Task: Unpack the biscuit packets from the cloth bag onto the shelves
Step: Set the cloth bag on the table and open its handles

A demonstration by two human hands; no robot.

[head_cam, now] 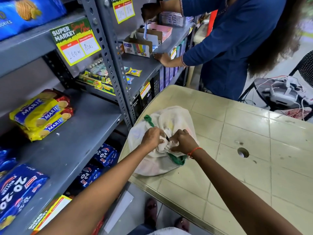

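A white cloth bag [171, 119] with green handles lies bulging on the pale plastic table [245, 150]. Its mouth is bunched into a knot at the middle. My left hand [151, 137] and my right hand [182, 141] both pinch the bunched cloth at that knot, close together. The bag's contents are hidden. On the grey shelf [76, 133] to my left sit yellow Marie biscuit packets [40, 116], and blue 20-20 biscuit packets [17, 189] lie at the near end.
More blue 20-20 packets [101, 158] lie on the shelf below. Another person in blue [237, 44] stands at the far shelf unit, hands among small cardboard boxes [144, 43]. Price cards [76, 43] hang from shelf edges. A chair with wired gear [284, 92] stands behind the table.
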